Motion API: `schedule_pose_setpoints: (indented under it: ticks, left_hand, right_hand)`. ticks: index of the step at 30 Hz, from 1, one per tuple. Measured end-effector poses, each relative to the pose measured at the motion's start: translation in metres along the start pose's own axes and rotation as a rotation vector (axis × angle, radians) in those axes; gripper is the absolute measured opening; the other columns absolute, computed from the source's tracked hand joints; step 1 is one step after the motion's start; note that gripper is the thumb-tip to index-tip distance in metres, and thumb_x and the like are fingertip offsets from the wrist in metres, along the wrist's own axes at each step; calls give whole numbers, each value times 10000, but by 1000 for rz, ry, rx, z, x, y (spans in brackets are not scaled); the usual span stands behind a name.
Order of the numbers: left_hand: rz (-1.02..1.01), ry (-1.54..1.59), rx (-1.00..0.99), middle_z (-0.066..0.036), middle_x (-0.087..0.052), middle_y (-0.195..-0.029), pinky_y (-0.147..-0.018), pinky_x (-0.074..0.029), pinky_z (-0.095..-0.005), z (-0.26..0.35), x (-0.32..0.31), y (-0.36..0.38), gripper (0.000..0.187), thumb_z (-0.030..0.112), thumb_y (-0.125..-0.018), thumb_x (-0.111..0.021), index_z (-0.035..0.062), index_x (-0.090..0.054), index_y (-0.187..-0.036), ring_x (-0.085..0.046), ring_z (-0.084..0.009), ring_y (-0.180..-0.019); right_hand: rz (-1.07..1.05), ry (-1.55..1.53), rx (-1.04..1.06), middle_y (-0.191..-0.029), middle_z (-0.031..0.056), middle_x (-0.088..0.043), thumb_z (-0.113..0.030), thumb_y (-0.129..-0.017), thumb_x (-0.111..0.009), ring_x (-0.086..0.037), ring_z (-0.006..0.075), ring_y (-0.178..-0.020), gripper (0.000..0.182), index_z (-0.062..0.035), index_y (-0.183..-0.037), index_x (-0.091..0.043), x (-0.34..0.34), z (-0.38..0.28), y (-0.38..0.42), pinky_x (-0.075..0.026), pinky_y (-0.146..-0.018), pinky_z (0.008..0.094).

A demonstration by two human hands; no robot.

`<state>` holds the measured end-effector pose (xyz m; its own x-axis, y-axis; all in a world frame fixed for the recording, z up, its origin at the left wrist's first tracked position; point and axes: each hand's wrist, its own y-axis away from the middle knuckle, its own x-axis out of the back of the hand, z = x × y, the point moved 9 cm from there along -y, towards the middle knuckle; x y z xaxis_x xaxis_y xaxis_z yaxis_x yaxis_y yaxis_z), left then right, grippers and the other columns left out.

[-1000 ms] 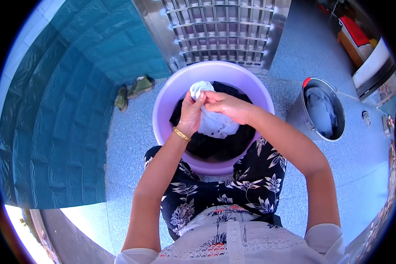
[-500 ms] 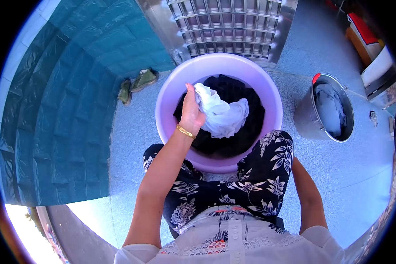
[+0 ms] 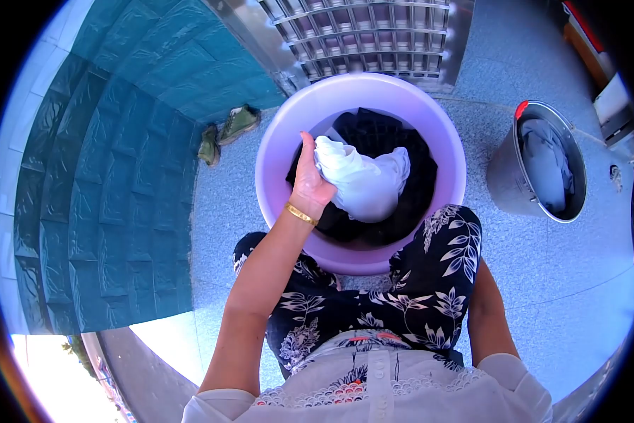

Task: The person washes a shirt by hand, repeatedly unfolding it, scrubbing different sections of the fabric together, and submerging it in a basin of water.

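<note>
My left hand (image 3: 311, 182), a gold bracelet at its wrist, is closed on one end of a white cloth (image 3: 368, 189). The cloth hangs bunched and folded over the tub, its far end lying towards the right. Below it, dark laundry (image 3: 373, 134) fills the bottom of a large lilac tub (image 3: 449, 151) that stands between my knees. My right arm (image 3: 491, 317) reaches down outside my right knee, and the leg hides my right hand.
A metal bucket (image 3: 512, 185) holding greyish cloth (image 3: 542, 158) stands right of the tub. Behind the tub is a metal grille door (image 3: 366, 35). Green shoes (image 3: 238, 125) sit by the teal wall (image 3: 119, 190) at left.
The view has shifted slightly, moving the tub and bucket to the right in it. The white cloth has changed shape and looks smoother and fuller, still in my left hand.
</note>
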<state>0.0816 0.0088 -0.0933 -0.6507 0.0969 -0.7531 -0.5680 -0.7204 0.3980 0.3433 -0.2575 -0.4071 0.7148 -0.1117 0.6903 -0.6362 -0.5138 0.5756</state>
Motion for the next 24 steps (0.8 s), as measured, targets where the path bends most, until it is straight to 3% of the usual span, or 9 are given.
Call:
schedule_pose_setpoints:
  ticks: [8, 10, 14, 17, 21, 24]
  left_hand:
    - [-99, 64, -6, -113, -589, -897, -818, -413, -428, 1, -21, 9, 545, 561, -814, -335, 77, -521, -983, -557, -278, -868]
    - [-20, 65, -52, -95, -605, -841, -818, -412, -430, 6, -17, 9, 484, 540, -808, -377, 90, -553, -804, -564, -288, -853]
    - [-40, 144, -85, -92, -601, -813, -801, -415, -438, 13, -12, 8, 477, 545, -790, -413, 89, -551, -774, -567, -282, -832]
    - [16, 171, -99, -84, -591, -775, -783, -417, -444, 15, -3, 7, 461, 544, -774, -449, 93, -543, -752, -564, -273, -798]
    - [92, 228, -105, -69, -578, -761, -786, -403, -461, 17, -4, 13, 438, 534, -766, -475, 101, -533, -745, -547, -266, -782]
    - [104, 250, -94, -64, -574, -770, -790, -395, -472, 17, -7, 17, 425, 528, -770, -475, 106, -526, -756, -540, -263, -790]
  right_hand:
    - [-40, -226, -89, -570, 79, -486, -209, -780, -509, -486, 210, -506, 196, -63, -658, -464, -1, 15, -10, -400, -459, 340]
    - [-79, -466, -134, -568, 75, -483, -209, -782, -508, -482, 206, -503, 197, -65, -656, -462, 4, 22, -14, -398, -456, 337]
    - [-195, -1160, -202, -566, 68, -477, -210, -786, -506, -474, 197, -497, 199, -69, -653, -458, 38, 19, -24, -394, -450, 332]
    - [-261, -1463, -174, -569, 13, -458, -211, -807, -491, -423, 136, -480, 173, -98, -681, -454, 106, -47, -7, -361, -429, 279]
    - [-347, -1392, 195, -599, 15, -467, -179, -808, -486, -442, 124, -538, 137, -92, -706, -459, 190, -194, 47, -367, -503, 252]
    - [-430, -1249, 485, -620, -3, -456, -182, -797, -517, -429, 107, -553, 134, -75, -728, -474, 211, -306, 110, -365, -538, 242]
